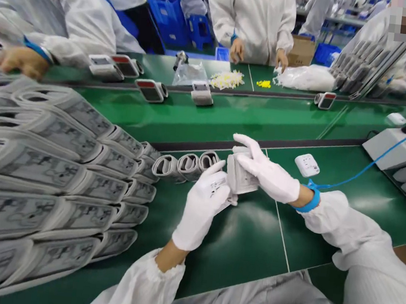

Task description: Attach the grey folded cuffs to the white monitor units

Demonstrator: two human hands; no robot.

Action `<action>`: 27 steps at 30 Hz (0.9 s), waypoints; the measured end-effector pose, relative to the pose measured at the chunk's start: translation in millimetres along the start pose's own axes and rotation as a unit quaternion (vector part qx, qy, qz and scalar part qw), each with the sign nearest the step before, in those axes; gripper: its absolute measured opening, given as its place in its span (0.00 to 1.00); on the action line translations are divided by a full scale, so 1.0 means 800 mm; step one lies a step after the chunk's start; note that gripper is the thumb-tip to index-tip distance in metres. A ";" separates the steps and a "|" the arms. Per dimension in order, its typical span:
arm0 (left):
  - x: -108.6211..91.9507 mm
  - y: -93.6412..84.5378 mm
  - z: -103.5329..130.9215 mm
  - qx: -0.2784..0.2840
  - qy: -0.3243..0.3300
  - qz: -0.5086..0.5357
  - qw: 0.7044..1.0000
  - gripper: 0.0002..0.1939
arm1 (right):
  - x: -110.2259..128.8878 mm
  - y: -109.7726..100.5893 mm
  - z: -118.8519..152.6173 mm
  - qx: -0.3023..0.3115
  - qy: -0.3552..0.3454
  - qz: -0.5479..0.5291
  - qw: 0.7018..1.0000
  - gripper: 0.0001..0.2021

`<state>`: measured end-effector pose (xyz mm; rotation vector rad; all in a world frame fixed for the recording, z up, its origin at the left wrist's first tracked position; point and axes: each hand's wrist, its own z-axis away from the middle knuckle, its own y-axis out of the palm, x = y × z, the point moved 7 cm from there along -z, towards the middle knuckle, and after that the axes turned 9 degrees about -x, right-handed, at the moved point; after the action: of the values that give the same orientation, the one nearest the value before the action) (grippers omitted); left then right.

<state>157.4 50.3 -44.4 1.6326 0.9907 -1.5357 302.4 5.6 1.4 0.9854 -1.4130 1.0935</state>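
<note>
My left hand [200,210], in a white glove, is closed around the lower left of a wrist blood pressure monitor with a rolled grey cuff [237,179]. Small dark print shows by its fingers; the part inside the grip is mostly hidden. From the right, my gloved right hand [268,173] grips the same cuff, thumb and fingers along its top and side. A blue band with a cord circles that wrist. Just behind my left hand, rolled cuffs [165,167] stand in a short row. A white monitor unit [307,165] lies on the green bench to the right.
Stacked grey cuffs [45,169] fill the left side. Beyond a green conveyor belt [235,117], monitors [151,91], white pieces [228,79] and yellow pieces [264,84] lie on a ledge. Co-workers sit across. A white box [397,148] and blue cord [368,167] are right.
</note>
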 end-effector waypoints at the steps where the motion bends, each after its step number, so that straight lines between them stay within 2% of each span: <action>1: 0.004 0.003 0.003 -0.001 -0.032 0.057 0.998 0.21 | 0.004 0.004 0.005 0.025 -0.004 0.016 1.000 0.32; 3: 0.008 0.005 0.007 -0.010 -0.066 0.132 0.989 0.29 | 0.006 0.011 0.010 0.065 0.001 0.025 0.998 0.32; 6: 0.011 0.005 0.012 0.004 -0.096 0.187 0.978 0.33 | 0.003 0.017 0.008 0.088 0.018 0.011 0.996 0.33; 14: 0.017 0.004 0.015 0.025 -0.141 0.230 0.963 0.32 | 0.004 0.023 0.008 0.109 0.014 0.005 0.994 0.36; 17: 0.019 0.004 0.014 0.023 -0.158 0.243 0.957 0.32 | 0.002 0.021 0.008 0.117 0.004 0.003 0.993 0.40; 20: 0.021 0.010 0.014 0.050 -0.173 0.255 0.950 0.33 | -0.005 0.018 0.006 0.123 0.003 -0.001 0.992 0.47; 23: 0.025 0.021 0.018 0.102 -0.194 0.268 0.938 0.30 | -0.015 0.008 0.001 0.071 0.019 -0.015 0.997 0.47; 27: 0.038 0.036 0.025 0.157 -0.244 0.330 0.898 0.18 | -0.019 -0.014 0.003 -0.087 -0.018 -0.012 0.996 0.42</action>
<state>173.1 21.2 -77.1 1.4503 -0.0974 -1.5282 314.1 1.1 -12.9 0.8977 -1.4945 0.9232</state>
